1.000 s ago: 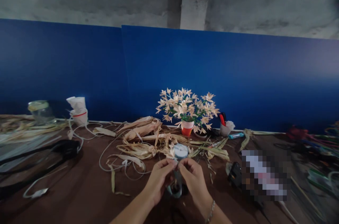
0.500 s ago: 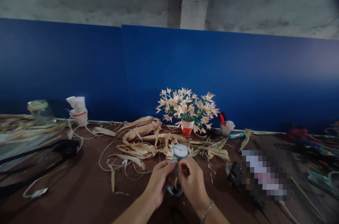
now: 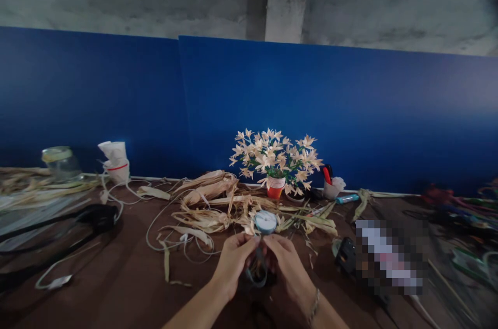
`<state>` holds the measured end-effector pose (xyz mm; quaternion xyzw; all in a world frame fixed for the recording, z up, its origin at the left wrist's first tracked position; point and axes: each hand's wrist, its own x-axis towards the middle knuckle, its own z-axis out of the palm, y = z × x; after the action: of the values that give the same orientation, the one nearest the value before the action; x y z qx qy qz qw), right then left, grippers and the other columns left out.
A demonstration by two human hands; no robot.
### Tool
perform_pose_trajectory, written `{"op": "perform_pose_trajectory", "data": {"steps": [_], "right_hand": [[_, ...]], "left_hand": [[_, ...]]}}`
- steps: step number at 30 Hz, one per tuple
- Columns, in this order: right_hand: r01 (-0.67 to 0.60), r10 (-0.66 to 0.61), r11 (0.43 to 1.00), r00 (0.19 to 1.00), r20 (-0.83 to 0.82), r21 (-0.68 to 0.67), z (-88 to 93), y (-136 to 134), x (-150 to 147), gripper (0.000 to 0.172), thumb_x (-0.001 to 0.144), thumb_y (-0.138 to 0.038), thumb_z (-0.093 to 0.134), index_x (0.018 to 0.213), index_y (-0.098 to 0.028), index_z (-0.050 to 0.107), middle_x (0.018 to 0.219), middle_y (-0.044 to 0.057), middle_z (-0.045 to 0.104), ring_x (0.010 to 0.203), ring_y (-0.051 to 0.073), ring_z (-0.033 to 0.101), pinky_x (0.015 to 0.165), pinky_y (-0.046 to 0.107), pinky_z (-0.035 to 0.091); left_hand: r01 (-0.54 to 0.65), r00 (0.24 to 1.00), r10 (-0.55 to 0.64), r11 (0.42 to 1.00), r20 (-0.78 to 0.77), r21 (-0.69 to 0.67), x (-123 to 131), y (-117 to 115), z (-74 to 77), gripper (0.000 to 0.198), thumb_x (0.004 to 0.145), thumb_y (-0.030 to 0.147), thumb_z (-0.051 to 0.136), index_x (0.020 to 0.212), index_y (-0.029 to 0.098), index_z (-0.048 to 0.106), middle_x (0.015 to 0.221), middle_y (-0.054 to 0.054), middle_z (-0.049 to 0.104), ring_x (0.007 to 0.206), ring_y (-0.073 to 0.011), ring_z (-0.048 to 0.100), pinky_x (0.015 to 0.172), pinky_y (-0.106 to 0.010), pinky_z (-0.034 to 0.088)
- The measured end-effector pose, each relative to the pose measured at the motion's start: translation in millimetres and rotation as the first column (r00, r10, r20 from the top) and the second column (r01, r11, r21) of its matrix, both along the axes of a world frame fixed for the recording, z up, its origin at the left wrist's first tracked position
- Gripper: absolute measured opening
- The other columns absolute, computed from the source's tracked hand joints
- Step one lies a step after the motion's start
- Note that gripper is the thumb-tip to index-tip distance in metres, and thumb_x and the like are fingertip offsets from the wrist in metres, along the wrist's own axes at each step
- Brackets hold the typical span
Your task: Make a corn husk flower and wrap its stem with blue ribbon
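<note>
Close together over the middle of the brown table, my left hand [image 3: 233,261] and my right hand [image 3: 287,264] are both closed, with thumbs and fingertips nearly meeting. They pinch a narrow grey-green strip [image 3: 260,282], which hangs in a loop below and between them. What else the fingertips hold is too small to make out. Just beyond them is a round, white-faced roll [image 3: 265,221] with a bluish-green edge. Pale petal-like husk pieces [image 3: 249,225] lie beside the roll.
Dried husks [image 3: 210,194] spread behind my hands. Past them stands a red cup [image 3: 274,189] of pale husk flowers. A white cable [image 3: 150,235] winds on the left, near a glass jar [image 3: 60,163]. A black device [image 3: 345,255] lies right; a blue partition [image 3: 311,95] closes the back.
My right hand has turned and its fingers have moved up beside the left thumb. The strip's loop now hangs more plainly between my hands. The table items have stayed put.
</note>
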<state>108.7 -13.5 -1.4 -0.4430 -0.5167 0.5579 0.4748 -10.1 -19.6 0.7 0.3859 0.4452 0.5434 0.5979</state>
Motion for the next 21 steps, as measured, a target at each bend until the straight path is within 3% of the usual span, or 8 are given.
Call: {"op": "perform_pose_trajectory", "data": {"steps": [5,9,16,19,21], "right_hand": [[-0.213,0.135,0.948,0.942,-0.306,-0.237,5.9,-3,5,0.016,0.065,-0.028,0.057,0.057,-0.014,0.052,0.051,-0.004,0.047,0.041,0.005,0.038,0.037,0.016,0.022],[-0.231,0.118,0.933,0.921,-0.371,-0.277,9.0,-5,6,0.013,0.061,-0.023,0.061,0.057,-0.014,0.052,0.051,-0.004,0.046,0.043,0.004,0.037,0.038,0.015,0.022],[-0.12,0.07,0.984,0.941,-0.33,-0.133,-0.6,0,1,0.018,0.062,-0.026,0.062,0.057,-0.014,0.049,0.046,-0.006,0.041,0.04,0.003,0.032,0.039,0.016,0.021],[-0.005,0.007,1.0,0.991,-0.134,0.011,-2.8,0,-1,0.02,0.066,-0.03,0.058,0.058,-0.015,0.049,0.047,-0.005,0.041,0.042,0.005,0.034,0.04,0.018,0.025],[0.074,-0.084,0.98,0.995,0.05,0.183,-1.8,-1,-2,0.017,0.068,-0.028,0.054,0.058,-0.015,0.049,0.051,-0.003,0.044,0.047,0.008,0.039,0.044,0.019,0.03]], "left_hand": [[0.056,0.997,-0.056,0.998,-0.057,0.002,-1,-1,3.5,0.027,0.062,0.034,0.064,0.056,0.012,0.05,0.046,0.004,0.048,0.035,-0.0011,0.029,0.036,-0.015,0.015],[0.098,0.995,-0.098,0.995,-0.012,0.002,-2,-1,2.4,0.025,0.063,0.034,0.063,0.059,0.014,0.049,0.043,0.007,0.041,0.034,-0.0012,0.027,0.034,-0.015,0.01],[0.069,0.997,-0.068,0.997,0.047,-0.021,-2,-1,0.7,0.024,0.063,0.034,0.063,0.062,0.013,0.052,0.045,0.007,0.041,0.036,-0.0013,0.03,0.036,-0.014,0.016],[0.04,0.999,-0.039,0.998,0.037,-0.052,-1,-1,-0.6,0.024,0.061,0.035,0.064,0.064,0.014,0.054,0.046,0.007,0.043,0.036,-0.0018,0.031,0.036,-0.014,0.016],[0.025,0.999,-0.022,0.998,0.032,-0.065,0,-1,-1.6,0.024,0.06,0.035,0.065,0.065,0.013,0.056,0.046,0.006,0.043,0.037,-0.0024,0.033,0.037,-0.015,0.018]]}}
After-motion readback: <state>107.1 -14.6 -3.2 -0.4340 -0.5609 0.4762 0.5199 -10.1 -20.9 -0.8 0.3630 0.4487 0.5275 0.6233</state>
